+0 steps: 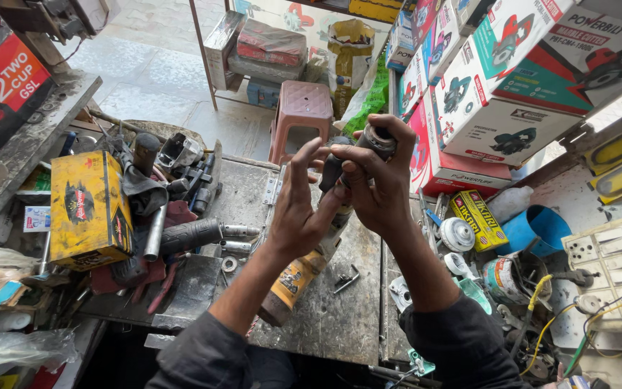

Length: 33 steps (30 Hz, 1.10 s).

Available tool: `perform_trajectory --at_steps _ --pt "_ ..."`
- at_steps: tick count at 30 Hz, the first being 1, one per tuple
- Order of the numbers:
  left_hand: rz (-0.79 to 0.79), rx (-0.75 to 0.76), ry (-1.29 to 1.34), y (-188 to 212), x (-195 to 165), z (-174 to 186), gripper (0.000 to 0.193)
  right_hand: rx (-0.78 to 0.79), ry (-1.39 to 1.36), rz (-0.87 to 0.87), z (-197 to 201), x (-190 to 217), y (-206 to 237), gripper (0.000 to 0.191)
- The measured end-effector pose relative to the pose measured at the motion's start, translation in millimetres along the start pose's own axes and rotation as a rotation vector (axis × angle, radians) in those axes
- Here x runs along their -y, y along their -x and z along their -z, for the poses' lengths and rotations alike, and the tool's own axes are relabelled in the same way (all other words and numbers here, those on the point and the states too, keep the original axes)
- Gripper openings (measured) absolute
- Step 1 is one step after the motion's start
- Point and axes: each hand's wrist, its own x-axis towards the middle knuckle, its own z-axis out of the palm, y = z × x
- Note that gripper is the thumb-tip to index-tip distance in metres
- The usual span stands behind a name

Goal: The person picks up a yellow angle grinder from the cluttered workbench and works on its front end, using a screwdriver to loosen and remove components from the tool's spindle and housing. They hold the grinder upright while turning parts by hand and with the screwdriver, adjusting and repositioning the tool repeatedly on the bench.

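Over a grimy metal workbench (325, 317), my right hand (376, 180) grips a dark cylindrical power-tool part (376, 140) with a metal end, held up at chest height. My left hand (298, 202) touches the lower end of that part with its fingertips, fingers spread. Under the hands an orange and brown tool body (293, 284) lies tilted on the bench. A small bent metal key (345, 279) lies just right of it.
A yellow box (86, 209) and a heap of tool parts, handles and a metal tube (174, 209) fill the left of the bench. A pink stool (300, 115) stands beyond. Stacked tool cartons (498, 86) rise at right, above cans, a blue tub (538, 227) and a socket board (610, 259).
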Motion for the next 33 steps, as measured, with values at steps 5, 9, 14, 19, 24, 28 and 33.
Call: perform_trajectory --at_steps 5,9,14,19,24,28,33 --pt "-0.23 0.156 -0.077 -50 -36 29 0.061 0.06 0.01 0.08 5 -10 1 0.032" --pt "0.01 0.486 -0.312 -85 -46 48 0.05 -0.002 -0.591 -0.032 -3 -21 0 0.039" --pt "-0.393 0.685 -0.661 -112 -44 50 0.029 -0.043 -0.351 0.02 -13 -33 3 0.036" --pt "-0.236 0.932 -0.759 -129 -59 59 0.028 -0.04 -0.449 -0.001 -21 -36 3 0.037" --pt "0.12 1.083 -1.01 -128 -70 61 0.04 -0.015 -0.587 -0.076 -29 -33 0 0.035" --pt "-0.048 0.857 -0.765 -114 -54 62 0.034 -0.029 -0.604 -0.056 -31 -32 -1 0.035" --pt "-0.345 0.681 -0.51 -108 -42 63 0.027 -0.022 -0.645 -0.106 -29 -32 1 0.033"
